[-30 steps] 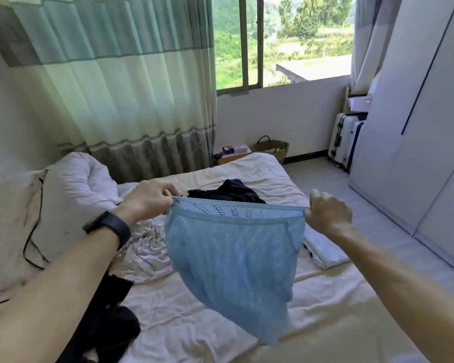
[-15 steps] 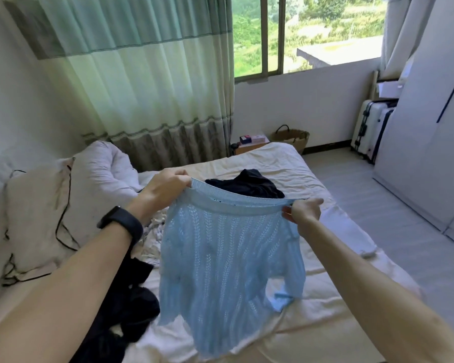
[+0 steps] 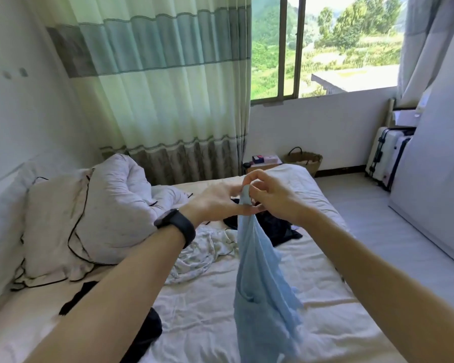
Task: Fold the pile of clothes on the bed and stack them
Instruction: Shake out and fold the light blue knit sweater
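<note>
Both hands meet mid-scene above the bed. L hand (image 3: 215, 200) & R hand (image 3: 270, 197) each pinch the top edge of the light blue knit top (image 3: 260, 284), fingertips nearly touching, so the 2 held ends sit together. R fingers curl over the edge. L thumb runs under it, tho blur hides the exact L finger hold. The knit top hangs from the pinch as a narrow, doubled-over strip, its lower part toward the near edge, over the bed sheet (image 3: 207, 310); can't tell if the hem touches the sheet. Black band (image 3: 176, 226) on L wrist.

On the bed:
- dark garment (image 3: 278, 229) just beyond the hands, far side
- white patterned garment (image 3: 202, 252), crumpled, left of the blue strip
- black garment (image 3: 147, 334) at near left, partly under L forearm
- pillow (image 3: 55, 226) w/ black piping & bunched duvet (image 3: 121, 184) at left, by the wall

Far end:
- striped curtain (image 3: 168, 87) & window (image 3: 325, 48)
- woven basket (image 3: 303, 161) on the floor
- suitcases (image 3: 385, 153) & white wardrobe (image 3: 435, 153) at right
</note>
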